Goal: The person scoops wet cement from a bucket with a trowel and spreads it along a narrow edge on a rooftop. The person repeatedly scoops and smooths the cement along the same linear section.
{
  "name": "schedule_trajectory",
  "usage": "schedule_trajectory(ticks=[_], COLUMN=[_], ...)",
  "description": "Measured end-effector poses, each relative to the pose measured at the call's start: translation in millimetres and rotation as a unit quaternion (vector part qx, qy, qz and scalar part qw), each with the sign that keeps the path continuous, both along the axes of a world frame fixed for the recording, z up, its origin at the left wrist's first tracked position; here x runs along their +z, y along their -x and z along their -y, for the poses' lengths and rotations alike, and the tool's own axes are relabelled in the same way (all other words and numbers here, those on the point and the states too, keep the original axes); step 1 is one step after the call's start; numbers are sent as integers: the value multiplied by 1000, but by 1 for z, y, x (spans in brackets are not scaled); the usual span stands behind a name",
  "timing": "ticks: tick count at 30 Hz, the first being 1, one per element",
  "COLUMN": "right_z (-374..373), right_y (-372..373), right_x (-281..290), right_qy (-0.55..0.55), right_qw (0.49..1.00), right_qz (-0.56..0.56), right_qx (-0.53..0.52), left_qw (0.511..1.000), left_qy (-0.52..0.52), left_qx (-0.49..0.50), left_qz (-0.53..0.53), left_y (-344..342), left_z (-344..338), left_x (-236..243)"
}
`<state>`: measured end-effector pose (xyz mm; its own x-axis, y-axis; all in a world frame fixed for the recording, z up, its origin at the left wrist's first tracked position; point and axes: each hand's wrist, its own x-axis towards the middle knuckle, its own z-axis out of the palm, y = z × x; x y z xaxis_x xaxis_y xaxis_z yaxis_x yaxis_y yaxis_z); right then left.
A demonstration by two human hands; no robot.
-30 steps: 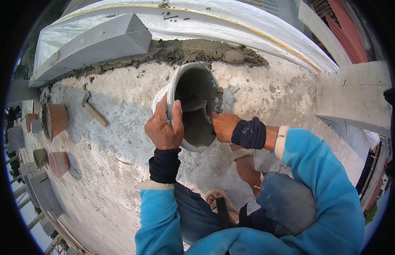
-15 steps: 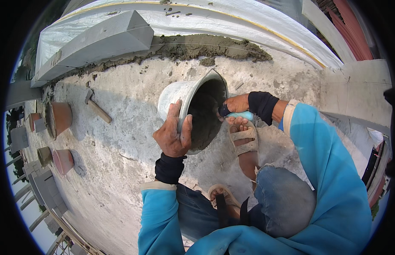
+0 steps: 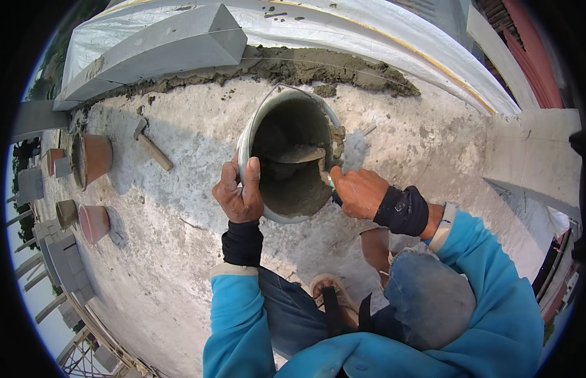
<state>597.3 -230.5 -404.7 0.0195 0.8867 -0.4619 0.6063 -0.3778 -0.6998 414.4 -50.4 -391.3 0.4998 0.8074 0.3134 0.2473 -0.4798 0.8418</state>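
Observation:
A grey bucket (image 3: 252,129) lies tipped on its side on the concrete slab (image 3: 179,252), its mouth facing me, wet mortar (image 3: 299,192) inside. My left hand (image 3: 238,192) grips the bucket's near left rim. My right hand (image 3: 359,191) holds a trowel's handle at the right rim. The trowel blade (image 3: 301,154) reaches into the bucket, carrying mortar.
A mortar bed (image 3: 318,66) runs along the slab's far edge beside a grey block (image 3: 167,47) and white sheeting (image 3: 381,31). A hammer (image 3: 151,146) lies to the left. Clay pots (image 3: 94,157) stand near the left edge. My sandalled feet (image 3: 334,296) are below.
The bucket's mouth has turned back toward me. My right hand moved from the rim's upper right down to its lower right, and the trowel blade is now inside the bucket.

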Motion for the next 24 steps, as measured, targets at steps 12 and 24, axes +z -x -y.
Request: schedule_trajectory(ticks=[12, 24], right_z=[8, -4], right_y=[-19, 10], right_x=[22, 24], right_qy=[206, -23], right_qw=[913, 982], right_qz=[-248, 164], right_qx=[-249, 89], left_qw=[991, 993], left_qy=[-103, -106], left_qx=[-73, -14], left_qz=[-50, -58], left_y=[-7, -15], left_z=[16, 20], left_x=[1, -3])
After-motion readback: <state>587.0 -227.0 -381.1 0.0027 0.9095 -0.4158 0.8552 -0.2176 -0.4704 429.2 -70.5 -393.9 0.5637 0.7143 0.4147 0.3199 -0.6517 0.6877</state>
